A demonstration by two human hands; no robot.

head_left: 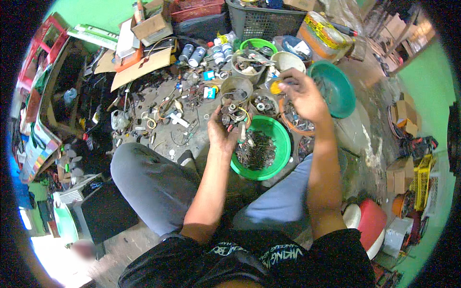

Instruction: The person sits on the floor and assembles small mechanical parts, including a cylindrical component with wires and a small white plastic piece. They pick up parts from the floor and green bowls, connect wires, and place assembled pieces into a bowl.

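My left hand [222,133] is cupped, palm up, around a cluster of small metal parts [234,115], some of them ring-shaped. It is at the left rim of a bright green bowl [286,152], which holds a heap of dark screws or similar small hardware [259,150]. Up and to the right, my right hand [306,98] has its fingers pinched at a yellow round piece [275,87], slightly blurred. Beneath the right hand, an orange cable or hose [288,122] curves beside the bowl. Just beyond the left hand stands a grey tub [237,85] of small parts.
A teal basin [348,103] stands right of my right hand. Beyond are a white bucket [288,62], spray cans [197,56] and a grey crate [264,24]. Loose parts and a white plastic fitting [179,120] litter the floor on the left. Cardboard boxes [401,175] line the right wall.
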